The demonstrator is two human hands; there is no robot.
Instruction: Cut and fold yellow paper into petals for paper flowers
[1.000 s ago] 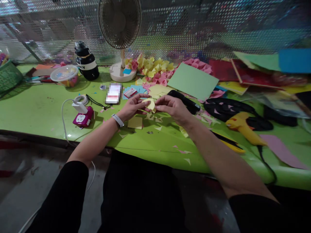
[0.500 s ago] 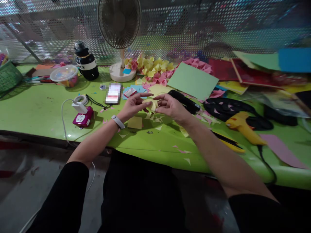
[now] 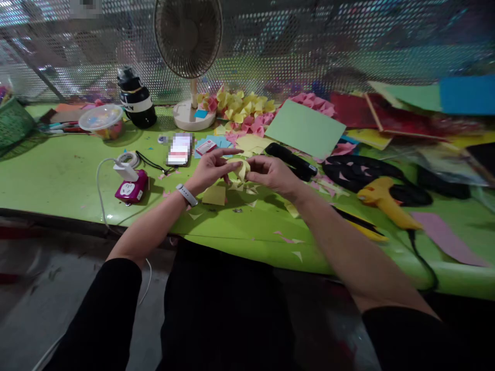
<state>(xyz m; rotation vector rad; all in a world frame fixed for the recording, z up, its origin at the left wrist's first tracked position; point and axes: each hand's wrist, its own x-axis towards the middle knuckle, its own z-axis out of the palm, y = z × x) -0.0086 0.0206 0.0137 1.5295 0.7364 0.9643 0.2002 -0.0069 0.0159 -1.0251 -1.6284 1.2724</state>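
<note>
A yellow paper flower (image 3: 242,170) is held between my two hands above the green table (image 3: 247,221). My left hand (image 3: 212,169), with a pale band at the wrist, pinches it from the left with thumb and fingers. From the right, my right hand (image 3: 268,172) grips its edge with bent fingers. Below lie a square yellow paper (image 3: 214,195) and several pale paper scraps. Behind the right hand is a black stapler (image 3: 292,161). A small red-and-white box (image 3: 206,147) rests on blue paper squares beyond the left hand.
Folded yellow paper flowers (image 3: 243,105) and pink ones (image 3: 311,103) are heaped at the back beside a fan (image 3: 193,116). A yellow glue gun (image 3: 386,202) and a yellow cutter (image 3: 363,226) lie right. On the left are a phone (image 3: 180,149), purple socket block (image 3: 132,188) and black bottle (image 3: 138,105).
The fingers of my right hand have curled in closer on the paper flower, which has turned slightly. My left hand stays almost where it was.
</note>
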